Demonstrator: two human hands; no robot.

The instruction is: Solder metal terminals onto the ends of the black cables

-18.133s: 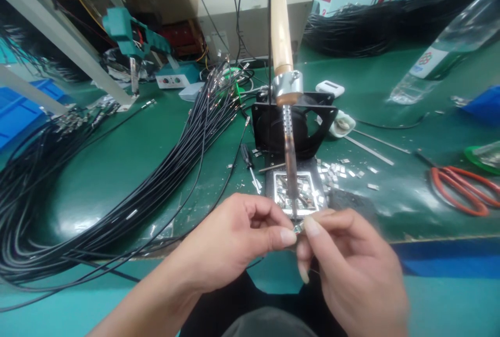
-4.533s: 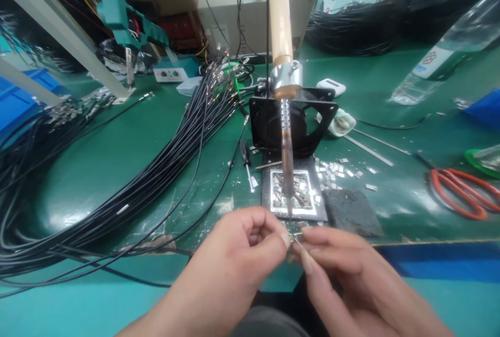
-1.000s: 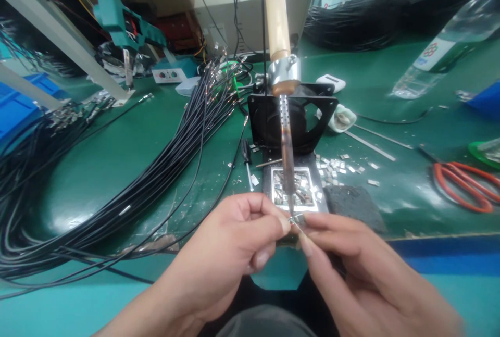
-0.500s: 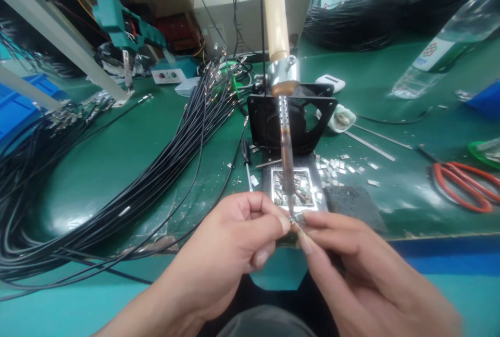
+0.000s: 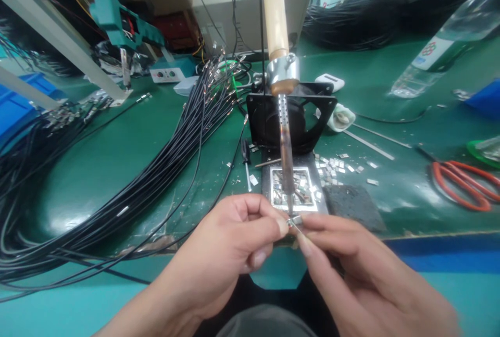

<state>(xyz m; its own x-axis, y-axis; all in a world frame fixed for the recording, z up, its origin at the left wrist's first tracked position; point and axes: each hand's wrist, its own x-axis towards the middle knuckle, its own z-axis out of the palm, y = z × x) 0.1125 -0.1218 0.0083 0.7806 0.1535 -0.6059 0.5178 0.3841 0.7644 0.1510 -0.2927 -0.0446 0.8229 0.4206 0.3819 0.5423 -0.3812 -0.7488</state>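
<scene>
A soldering iron (image 5: 286,144) with a wooden handle is held upright by a metal clamp, its tip pointing down between my hands. My left hand (image 5: 234,243) is closed in a pinch just left of the tip; what it grips is mostly hidden, though a black cable runs toward it from the left. With thumb and fingers, my right hand (image 5: 359,259) pinches a small metal connector (image 5: 297,220) and a thin light wire at the tip. Right behind the tip lies a square tray (image 5: 311,186) of small metal pieces.
A black fan frame (image 5: 255,123) stands behind the iron. Black cables (image 5: 156,170) fill the left side. Loose metal pieces (image 5: 332,167), a dark sponge-like block (image 5: 353,204) and orange-handled pliers (image 5: 461,183) lie to the right, with a plastic bottle (image 5: 427,69) farther back. A screwdriver (image 5: 246,157) lies left of the tray.
Both hands stay closed at the iron's tip. The small metal connector by the right fingers has tilted slightly; the view has shifted a little.
</scene>
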